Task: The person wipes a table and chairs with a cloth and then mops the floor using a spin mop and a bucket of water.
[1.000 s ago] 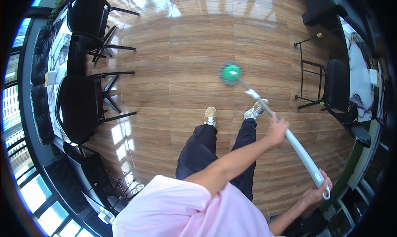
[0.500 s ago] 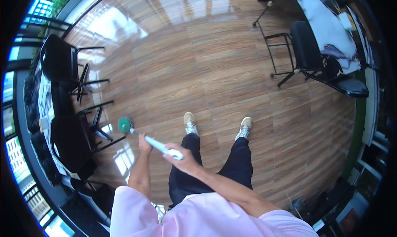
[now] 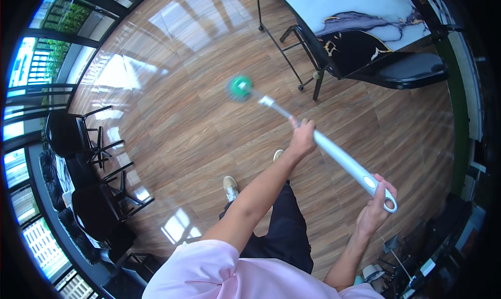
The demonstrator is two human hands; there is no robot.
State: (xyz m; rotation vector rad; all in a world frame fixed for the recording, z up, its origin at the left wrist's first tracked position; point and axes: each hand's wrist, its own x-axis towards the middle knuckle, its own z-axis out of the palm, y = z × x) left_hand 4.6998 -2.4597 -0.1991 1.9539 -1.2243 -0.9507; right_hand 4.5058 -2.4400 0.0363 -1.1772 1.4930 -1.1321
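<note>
A long pale-blue plastic mop pole with a loop at its near end (image 3: 334, 151) is held in both hands and runs slantwise from the near right to the far middle of the scene. The left hand (image 3: 302, 137) is wrapped around the pole partway along, the fingers closed round it and the arm stretched forward. The right hand (image 3: 377, 207) is closed around the near end, just beside the loop, lower and to the right. At the far end, the round green mop head (image 3: 240, 87) rests on the glossy brown wood-plank floor (image 3: 172, 116), ahead of the two feet in light shoes (image 3: 230, 186) and slightly to the left of the hands. Whether the head is pressed flat or only touching cannot be told.

The step in hand is judged to be a sweeping stroke of the mop across the floor, with the head at its far reach. Just right of the head stand the thin black metal legs of a black chair (image 3: 313, 64), tucked by a white marble-patterned table (image 3: 360, 12); more black chairs (image 3: 78, 137) stand well apart at the left, by the windows.

For the next stroke, both grips would need to be kept firm, and the head guided clear of the chair legs, since a snag there seems the likeliest fault.
</note>
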